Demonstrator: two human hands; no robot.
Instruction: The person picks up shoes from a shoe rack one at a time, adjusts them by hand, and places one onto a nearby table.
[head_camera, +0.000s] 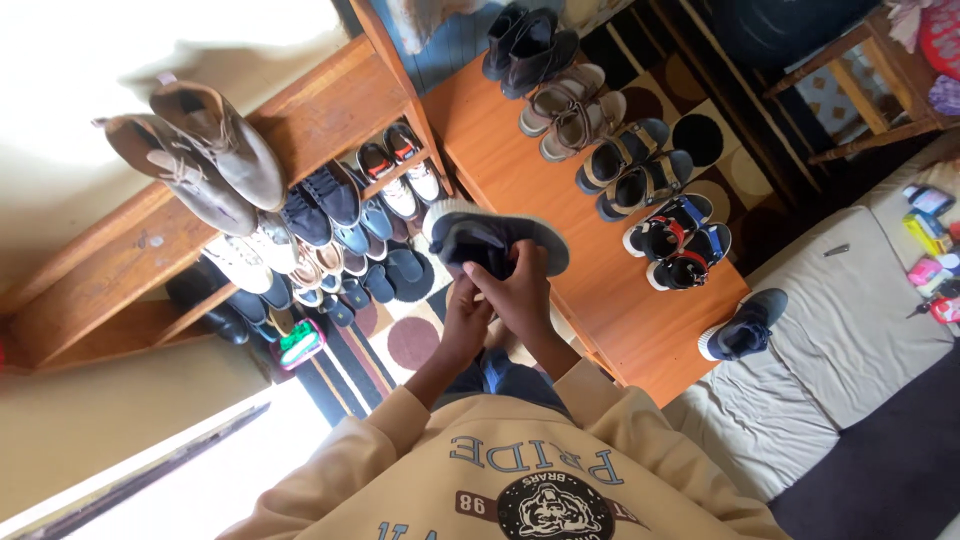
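Shoes already fill most of the wooden rack (330, 110), tan boots (200, 150) on its top board and rows of sneakers beneath, and more pairs stand in a line along the orange bench (640, 330); one dark navy sneaker (745, 325) sits alone at the bench's near end, beside the pale mattress (850, 350). Its apparent partner, a dark sneaker with a white sole (495, 238), is off any surface, held up between rack and bench, so by the look of things the sorting is well along with this shoe not yet set down. Both hands are raised in front of the chest, forearms angled upward from the beige sleeves. The left hand (465, 320) cups the shoe from below with curled fingers, and the right hand (520, 290) closes over its opening, fingers tucked into the collar.
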